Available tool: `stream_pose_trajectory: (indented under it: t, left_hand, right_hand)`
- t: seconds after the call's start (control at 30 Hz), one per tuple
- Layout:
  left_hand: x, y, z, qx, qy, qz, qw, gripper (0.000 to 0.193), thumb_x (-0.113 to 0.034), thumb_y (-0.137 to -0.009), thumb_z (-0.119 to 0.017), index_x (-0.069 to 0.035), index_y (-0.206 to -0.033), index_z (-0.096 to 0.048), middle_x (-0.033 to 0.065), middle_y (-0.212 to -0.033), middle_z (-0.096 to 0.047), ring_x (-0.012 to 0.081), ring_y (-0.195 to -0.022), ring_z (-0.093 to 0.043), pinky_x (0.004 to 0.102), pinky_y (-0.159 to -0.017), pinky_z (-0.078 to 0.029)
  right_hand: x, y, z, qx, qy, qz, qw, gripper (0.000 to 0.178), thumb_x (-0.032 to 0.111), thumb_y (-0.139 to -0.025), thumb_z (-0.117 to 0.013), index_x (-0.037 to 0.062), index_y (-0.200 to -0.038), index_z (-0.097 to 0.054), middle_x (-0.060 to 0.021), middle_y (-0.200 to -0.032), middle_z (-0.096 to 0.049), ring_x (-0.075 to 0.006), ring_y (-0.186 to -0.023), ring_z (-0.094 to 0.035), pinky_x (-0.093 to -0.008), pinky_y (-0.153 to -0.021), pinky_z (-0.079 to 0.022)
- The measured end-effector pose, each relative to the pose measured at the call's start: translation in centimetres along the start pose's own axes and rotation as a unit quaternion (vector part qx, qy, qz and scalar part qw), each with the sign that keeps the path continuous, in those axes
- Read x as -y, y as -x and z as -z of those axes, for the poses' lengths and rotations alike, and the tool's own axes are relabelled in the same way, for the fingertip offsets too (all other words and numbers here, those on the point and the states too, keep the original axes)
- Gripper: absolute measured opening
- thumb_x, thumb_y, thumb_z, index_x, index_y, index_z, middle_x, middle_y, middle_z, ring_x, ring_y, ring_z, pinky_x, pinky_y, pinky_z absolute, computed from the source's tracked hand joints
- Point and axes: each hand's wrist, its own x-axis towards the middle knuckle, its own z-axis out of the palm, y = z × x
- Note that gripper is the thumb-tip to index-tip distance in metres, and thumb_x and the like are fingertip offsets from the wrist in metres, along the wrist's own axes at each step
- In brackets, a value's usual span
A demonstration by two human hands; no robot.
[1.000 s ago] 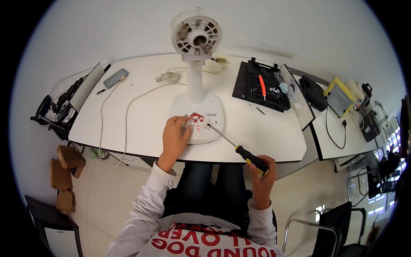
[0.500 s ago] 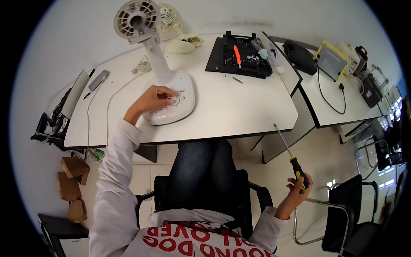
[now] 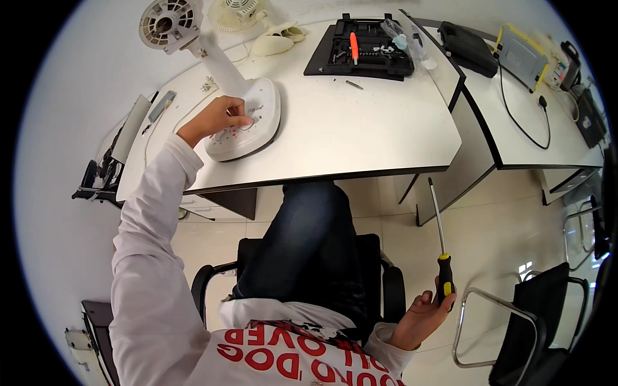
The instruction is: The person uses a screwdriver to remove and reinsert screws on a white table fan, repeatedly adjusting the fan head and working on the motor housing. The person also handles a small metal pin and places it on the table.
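A white fan base [image 3: 267, 103] stands on the table at the left, with a column rising to a round motor housing [image 3: 170, 24] that has no blades on it. My left hand [image 3: 219, 119] is over the base's control panel, thumb and fingers pinched together at a round dial [image 3: 247, 124]; whatever is between the fingertips is hidden. Off the table's front edge, low on the right, my right hand [image 3: 420, 316] grips a screwdriver [image 3: 445, 270] by its black and yellow handle. The long metal shaft points up and away, its tip touching nothing.
Farther back on the table [image 3: 360, 138] lie a black tool case [image 3: 370, 55] with an orange-handled tool [image 3: 354, 46] and a small metal bit [image 3: 354, 84]. Cream fan parts [image 3: 277, 40] sit against the wall. A black chair [image 3: 537, 315] stands right.
The whole view has shifted, so the table sits higher. My left hand stays at the fan base's panel. The screwdriver in my right hand now stands more upright.
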Motion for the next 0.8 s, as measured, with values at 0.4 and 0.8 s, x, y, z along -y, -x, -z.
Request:
stream_pose_trajectory:
  t: [0.4,0.8]
  left_hand:
    - [-0.6,0.6,-1.4,-0.008,-0.440,-0.154,0.884,0.021,-0.026,-0.091,-0.045,-0.007,-0.086,-0.054,0.0128,-0.070,-0.054,0.0311,-0.070,-0.054,0.0425,-0.067,-0.043]
    - [-0.9,-0.1,-1.1,0.032,-0.515,-0.174,0.839,0.026,-0.026,-0.092,-0.045,-0.005,-0.077,-0.052,0.0105,-0.051,-0.053,0.0299,-0.047,-0.053,0.0406,-0.048,-0.042]
  right_hand:
    - [-1.2,-0.8,1.1,-0.031,-0.022,-0.068,0.997,0.042,0.040,-0.092,-0.048,0.0051,-0.115,-0.046,-0.0080,-0.109,-0.054,-0.0055,-0.063,-0.046,-0.0146,-0.054,-0.040]
    - [-2.1,-3.0,2.0,-0.038,-0.143,-0.133,0.980,0.044,0.035,-0.094,-0.047,0.0026,-0.124,-0.044,-0.0091,-0.111,-0.057,-0.0074,-0.063,-0.052,-0.0156,-0.047,-0.046]
